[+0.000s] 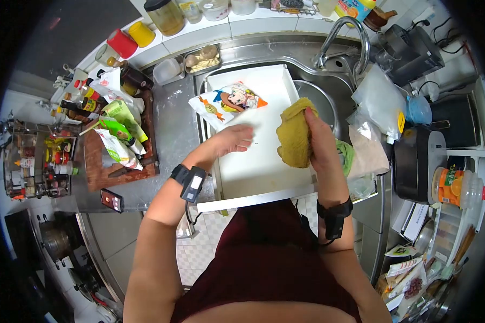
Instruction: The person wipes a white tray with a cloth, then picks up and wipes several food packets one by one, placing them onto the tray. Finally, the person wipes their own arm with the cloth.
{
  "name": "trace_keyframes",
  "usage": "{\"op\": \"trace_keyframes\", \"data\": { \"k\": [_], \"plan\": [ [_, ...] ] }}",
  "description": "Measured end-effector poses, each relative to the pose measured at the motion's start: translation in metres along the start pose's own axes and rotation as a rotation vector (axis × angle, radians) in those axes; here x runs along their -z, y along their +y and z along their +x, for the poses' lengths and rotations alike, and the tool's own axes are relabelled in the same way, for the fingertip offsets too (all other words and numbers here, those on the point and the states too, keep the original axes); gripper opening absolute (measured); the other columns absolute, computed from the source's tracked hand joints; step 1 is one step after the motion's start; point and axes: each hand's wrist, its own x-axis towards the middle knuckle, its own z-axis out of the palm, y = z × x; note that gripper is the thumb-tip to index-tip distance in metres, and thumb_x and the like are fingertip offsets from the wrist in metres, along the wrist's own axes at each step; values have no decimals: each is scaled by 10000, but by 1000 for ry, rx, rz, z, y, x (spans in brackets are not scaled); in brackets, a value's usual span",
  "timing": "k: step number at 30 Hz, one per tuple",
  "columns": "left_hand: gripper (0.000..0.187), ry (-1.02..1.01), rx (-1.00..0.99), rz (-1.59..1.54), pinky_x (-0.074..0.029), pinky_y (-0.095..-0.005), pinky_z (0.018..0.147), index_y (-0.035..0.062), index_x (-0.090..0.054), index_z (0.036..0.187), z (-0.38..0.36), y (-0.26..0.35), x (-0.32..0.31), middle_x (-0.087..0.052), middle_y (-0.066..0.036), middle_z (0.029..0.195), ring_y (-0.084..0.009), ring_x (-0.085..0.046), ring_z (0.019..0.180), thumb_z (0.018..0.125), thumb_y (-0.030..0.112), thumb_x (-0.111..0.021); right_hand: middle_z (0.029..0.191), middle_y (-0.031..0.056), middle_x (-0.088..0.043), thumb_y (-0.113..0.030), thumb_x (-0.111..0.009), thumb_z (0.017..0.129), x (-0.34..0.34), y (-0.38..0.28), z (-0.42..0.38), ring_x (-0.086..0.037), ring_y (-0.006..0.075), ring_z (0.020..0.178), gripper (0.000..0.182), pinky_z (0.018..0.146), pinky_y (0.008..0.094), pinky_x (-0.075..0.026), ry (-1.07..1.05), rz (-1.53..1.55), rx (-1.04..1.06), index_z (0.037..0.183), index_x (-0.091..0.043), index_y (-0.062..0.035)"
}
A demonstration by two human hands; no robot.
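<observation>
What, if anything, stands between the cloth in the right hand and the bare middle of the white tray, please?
Nothing visible: the yellow cloth in the right hand has open space toward the middle of the white tray. The printed bag and left hand are to the left.

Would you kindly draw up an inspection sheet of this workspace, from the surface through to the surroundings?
Surface: steel counter, pale specks left of the sink.
Job's things: white tray, a small dark speck on its floor; yellow cloth, held above it; printed packet, at the tray's far left.
Clutter: cutting board crowded with packets; phone near the counter's front edge.
Grip: right hand closed on the cloth; left hand appears empty, fingers loosely bent.
Cables: a short cable hangs at the left wrist device; across the tray, nothing seen.
Surroundings: faucet behind the sink, jars along the ledge.
</observation>
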Motion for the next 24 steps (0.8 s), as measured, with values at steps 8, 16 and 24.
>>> {"op": "trace_keyframes", "data": {
  "k": [8,16,24],
  "plan": [
    [278,79,-318,932,-479,-319,742,98,-649,975,49,-35,3,-622,-92,958,-219,-604,831,736,214,-731,824,43,-607,-354,-512,929,-21,10,-3,-563,88,694,366,623,250,-471,43,-188,-80,982,-588,0],
    [115,314,-518,1139,-474,-359,726,99,-657,807,47,-38,-14,-604,-94,838,-277,-600,819,698,104,-692,740,59,-589,-329,-524,921,-28,29,6,-526,90,654,375,593,258,-443,13,-504,23,915,-590,40],
    [23,265,-599,1168,-475,-347,682,73,-636,741,53,-49,-1,-615,-101,827,-264,-599,767,738,56,-650,787,42,-603,-344,-531,923,-24,28,10,-532,83,680,377,617,251,-446,77,-485,35,944,-595,27]
  ]
}}
